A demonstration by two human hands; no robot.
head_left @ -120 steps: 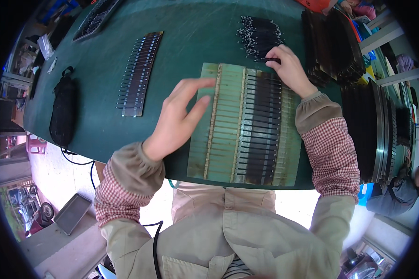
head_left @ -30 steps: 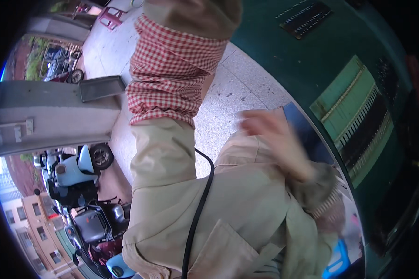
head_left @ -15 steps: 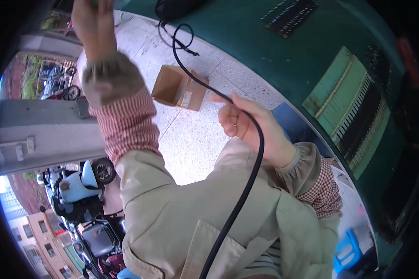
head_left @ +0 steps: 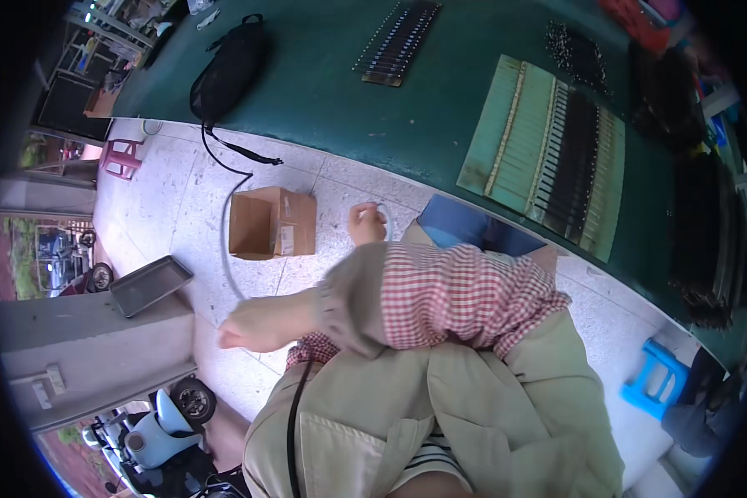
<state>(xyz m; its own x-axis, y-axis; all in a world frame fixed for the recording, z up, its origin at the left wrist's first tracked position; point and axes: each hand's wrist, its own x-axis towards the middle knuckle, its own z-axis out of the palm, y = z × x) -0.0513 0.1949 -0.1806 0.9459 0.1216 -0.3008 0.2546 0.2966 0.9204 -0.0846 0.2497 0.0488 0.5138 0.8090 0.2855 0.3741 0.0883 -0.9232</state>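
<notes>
My right arm reaches leftward across my body, over the left arm. Its hand [head_left: 266,324] is slightly blurred, with fingers curled in at the cable [head_left: 225,224], which enters at the fist and appears again below it in front of my jacket. The cable's other end runs to a black pouch [head_left: 231,70] on the green table [head_left: 307,108]. Beyond the right forearm, my left hand [head_left: 367,224] shows with bent, closed fingers. A pale curved strip is beside it; what these fingers hold cannot be made out. Most of the left forearm is hidden.
An open cardboard box [head_left: 297,220] stands on the floor ahead. On the table lie a dark strip panel [head_left: 397,41] and a green sheet with dark strips [head_left: 548,153]. A metal tray [head_left: 151,285] leans at left; a blue stool [head_left: 656,378] stands right.
The view has shifted, showing more table. My left hand came down from the upper left to the middle. My right hand swung left across it, its fingers now curled at the cable.
</notes>
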